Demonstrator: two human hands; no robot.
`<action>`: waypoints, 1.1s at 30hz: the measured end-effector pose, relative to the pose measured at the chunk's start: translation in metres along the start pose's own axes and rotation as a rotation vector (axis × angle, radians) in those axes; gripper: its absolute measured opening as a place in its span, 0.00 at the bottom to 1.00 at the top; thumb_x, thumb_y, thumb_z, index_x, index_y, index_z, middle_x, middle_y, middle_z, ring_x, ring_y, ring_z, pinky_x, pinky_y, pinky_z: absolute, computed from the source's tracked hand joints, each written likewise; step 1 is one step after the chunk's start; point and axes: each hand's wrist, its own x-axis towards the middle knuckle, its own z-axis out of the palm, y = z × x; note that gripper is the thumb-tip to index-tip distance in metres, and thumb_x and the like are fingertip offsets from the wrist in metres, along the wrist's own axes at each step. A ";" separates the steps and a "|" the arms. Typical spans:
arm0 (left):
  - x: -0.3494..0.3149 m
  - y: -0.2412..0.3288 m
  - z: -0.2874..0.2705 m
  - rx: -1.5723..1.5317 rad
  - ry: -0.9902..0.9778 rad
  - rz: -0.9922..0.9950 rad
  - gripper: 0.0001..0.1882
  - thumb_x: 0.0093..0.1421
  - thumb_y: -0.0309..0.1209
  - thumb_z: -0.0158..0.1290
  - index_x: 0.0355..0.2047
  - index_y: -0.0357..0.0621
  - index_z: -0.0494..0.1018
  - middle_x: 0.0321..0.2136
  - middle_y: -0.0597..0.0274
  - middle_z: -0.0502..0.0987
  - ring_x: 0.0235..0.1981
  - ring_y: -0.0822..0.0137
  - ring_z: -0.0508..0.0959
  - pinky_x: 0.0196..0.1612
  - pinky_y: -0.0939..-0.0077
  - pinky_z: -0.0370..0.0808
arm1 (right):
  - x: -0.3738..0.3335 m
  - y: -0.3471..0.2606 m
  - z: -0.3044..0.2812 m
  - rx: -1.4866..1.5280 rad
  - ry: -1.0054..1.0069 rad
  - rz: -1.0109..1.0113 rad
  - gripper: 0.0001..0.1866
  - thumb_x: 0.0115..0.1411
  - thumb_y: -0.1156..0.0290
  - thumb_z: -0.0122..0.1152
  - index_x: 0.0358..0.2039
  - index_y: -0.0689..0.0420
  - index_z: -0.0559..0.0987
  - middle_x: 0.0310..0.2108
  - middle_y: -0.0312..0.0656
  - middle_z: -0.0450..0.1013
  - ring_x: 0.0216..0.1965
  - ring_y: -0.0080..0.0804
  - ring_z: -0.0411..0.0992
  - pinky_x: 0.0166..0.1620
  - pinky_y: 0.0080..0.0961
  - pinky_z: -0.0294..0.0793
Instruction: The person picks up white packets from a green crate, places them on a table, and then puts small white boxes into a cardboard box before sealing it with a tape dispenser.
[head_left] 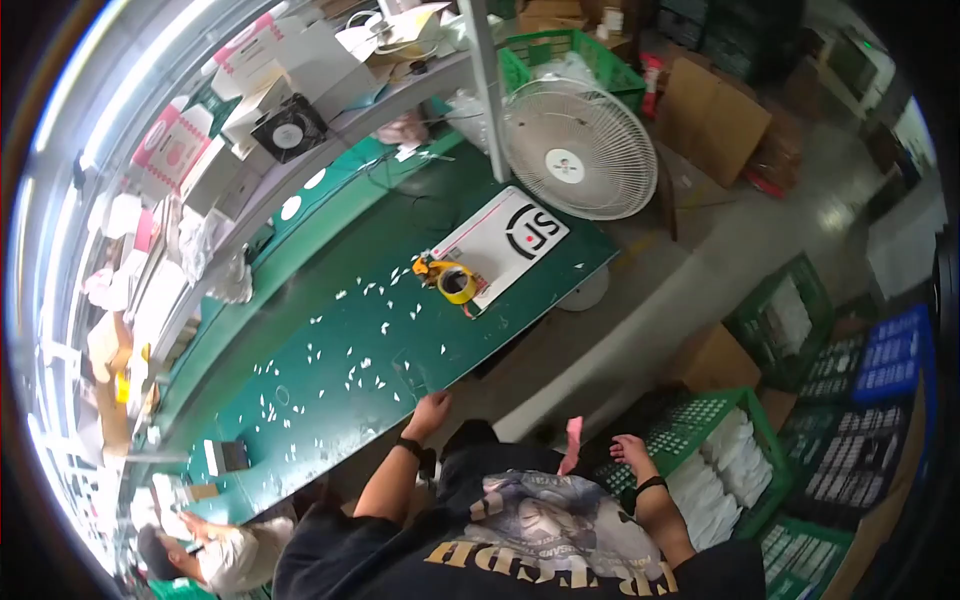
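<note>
My left hand [430, 416], with a dark band at its wrist, is curled closed at the near edge of the green worktable [330, 385]; nothing shows in its fingers. Out to the right, my right hand [630, 452] has its fingers apart and holds nothing. It hovers beside a green plastic crate [690, 415] with white wrapped items [735, 455] in it. A pink strip [572, 445] stands out in front of my body, between the two hands and apart from both. Small white scraps [365, 365] lie scattered over the tabletop beyond my left hand.
A flat white carton [515, 240] bears a tape dispenser with a yellow roll [455, 285]. Behind it stands a large fan [580, 150]. Another person [235, 555] is at the table's left end. More crates [785, 315] fill the right side. A loaded shelf [345, 120] runs above the table.
</note>
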 end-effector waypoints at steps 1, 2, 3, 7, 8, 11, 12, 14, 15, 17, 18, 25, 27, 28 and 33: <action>-0.011 0.021 -0.017 -0.001 -0.103 -0.203 0.23 0.59 0.40 0.52 0.52 0.44 0.72 0.62 0.43 0.61 0.65 0.45 0.56 0.65 0.59 0.54 | -0.009 0.012 0.005 0.062 0.017 0.013 0.13 0.65 0.63 0.51 0.45 0.53 0.77 0.29 0.41 0.76 0.27 0.29 0.75 0.28 0.26 0.75; 0.023 0.053 -0.005 -0.033 -0.187 -0.365 0.22 0.58 0.38 0.52 0.52 0.44 0.71 0.60 0.43 0.62 0.62 0.43 0.60 0.62 0.58 0.58 | 0.002 -0.014 -0.029 0.118 0.062 -0.015 0.13 0.66 0.62 0.49 0.44 0.53 0.77 0.29 0.40 0.76 0.26 0.29 0.75 0.26 0.25 0.74; 0.052 0.075 0.006 -0.073 -0.274 -0.525 0.22 0.58 0.36 0.52 0.52 0.44 0.70 0.59 0.42 0.64 0.59 0.42 0.63 0.58 0.57 0.62 | 0.013 -0.041 -0.063 0.087 0.053 -0.027 0.13 0.66 0.62 0.49 0.44 0.53 0.77 0.29 0.40 0.76 0.26 0.29 0.75 0.26 0.25 0.74; 0.015 0.025 -0.038 0.212 0.010 -0.542 0.19 0.60 0.37 0.49 0.49 0.42 0.71 0.57 0.42 0.66 0.55 0.42 0.67 0.55 0.54 0.64 | 0.017 -0.038 -0.057 0.134 0.098 -0.149 0.13 0.64 0.62 0.50 0.44 0.54 0.76 0.26 0.38 0.76 0.24 0.27 0.74 0.26 0.24 0.73; 0.002 0.013 -0.040 0.206 0.026 -0.581 0.19 0.60 0.37 0.49 0.49 0.42 0.71 0.57 0.42 0.66 0.55 0.42 0.67 0.55 0.54 0.64 | 0.018 -0.033 -0.062 0.139 0.095 -0.143 0.13 0.64 0.62 0.51 0.44 0.54 0.76 0.26 0.38 0.76 0.23 0.27 0.74 0.25 0.24 0.72; -0.036 -0.021 -0.044 0.310 0.510 -0.742 0.24 0.61 0.40 0.47 0.53 0.37 0.68 0.59 0.40 0.63 0.58 0.42 0.64 0.59 0.54 0.62 | 0.025 -0.003 -0.086 0.164 0.088 0.061 0.11 0.62 0.63 0.51 0.41 0.55 0.76 0.25 0.39 0.75 0.22 0.29 0.72 0.23 0.27 0.71; -0.052 -0.032 -0.042 0.297 0.531 -0.783 0.24 0.61 0.40 0.47 0.53 0.37 0.68 0.59 0.40 0.63 0.58 0.42 0.64 0.59 0.54 0.62 | 0.025 -0.005 -0.085 0.053 0.064 0.018 0.10 0.61 0.64 0.52 0.39 0.55 0.77 0.25 0.40 0.75 0.21 0.30 0.72 0.23 0.27 0.71; -0.085 -0.057 -0.042 0.499 0.750 -0.938 0.28 0.61 0.42 0.47 0.56 0.34 0.65 0.61 0.39 0.60 0.61 0.42 0.60 0.61 0.53 0.59 | 0.028 -0.014 -0.088 -0.108 0.010 -0.036 0.10 0.61 0.65 0.53 0.37 0.55 0.77 0.24 0.40 0.74 0.21 0.31 0.72 0.23 0.27 0.71; -0.093 -0.069 -0.043 0.604 0.861 -1.007 0.31 0.61 0.44 0.47 0.57 0.33 0.63 0.62 0.39 0.59 0.63 0.41 0.58 0.63 0.53 0.57 | 0.037 -0.014 -0.096 -0.274 -0.083 -0.178 0.10 0.60 0.66 0.53 0.37 0.57 0.77 0.25 0.40 0.75 0.22 0.31 0.73 0.24 0.27 0.73; -0.095 -0.079 -0.040 0.583 0.799 -1.092 0.34 0.61 0.46 0.47 0.59 0.30 0.59 0.63 0.37 0.57 0.65 0.41 0.55 0.64 0.52 0.54 | 0.064 -0.036 -0.078 -0.602 -0.320 -0.479 0.10 0.60 0.68 0.54 0.37 0.60 0.78 0.26 0.41 0.75 0.24 0.31 0.74 0.26 0.27 0.75; -0.089 -0.083 -0.041 0.564 0.701 -1.124 0.38 0.61 0.48 0.47 0.61 0.28 0.56 0.63 0.35 0.54 0.66 0.41 0.52 0.66 0.50 0.51 | 0.062 -0.047 -0.072 -0.515 -0.232 -0.469 0.10 0.60 0.69 0.54 0.38 0.60 0.79 0.27 0.41 0.76 0.24 0.30 0.74 0.28 0.27 0.76; -0.036 -0.065 -0.040 0.454 0.870 -1.079 0.44 0.61 0.56 0.44 0.64 0.31 0.52 0.66 0.40 0.50 0.68 0.44 0.47 0.67 0.48 0.44 | 0.038 -0.188 0.016 -0.697 -0.274 -0.154 0.20 0.64 0.59 0.51 0.47 0.63 0.74 0.37 0.48 0.74 0.38 0.41 0.70 0.45 0.36 0.70; -0.009 -0.058 -0.061 0.425 0.721 -0.964 0.44 0.61 0.57 0.44 0.65 0.33 0.51 0.67 0.41 0.49 0.69 0.46 0.47 0.68 0.48 0.44 | 0.047 -0.212 0.055 -0.739 -0.283 -0.151 0.19 0.65 0.59 0.51 0.47 0.62 0.74 0.37 0.47 0.74 0.38 0.39 0.70 0.44 0.35 0.70; 0.000 -0.061 -0.065 0.412 0.747 -0.989 0.44 0.61 0.57 0.44 0.65 0.33 0.51 0.67 0.41 0.49 0.69 0.46 0.47 0.68 0.48 0.44 | 0.049 -0.222 0.072 -0.765 -0.286 -0.129 0.19 0.65 0.60 0.50 0.48 0.61 0.74 0.37 0.46 0.74 0.37 0.38 0.71 0.43 0.34 0.71; 0.066 -0.079 -0.096 0.294 0.850 -0.874 0.43 0.62 0.55 0.45 0.65 0.34 0.51 0.67 0.41 0.48 0.69 0.47 0.47 0.67 0.48 0.45 | 0.058 -0.260 0.130 -0.842 -0.262 0.011 0.17 0.67 0.62 0.47 0.50 0.58 0.74 0.39 0.42 0.75 0.36 0.31 0.73 0.39 0.28 0.74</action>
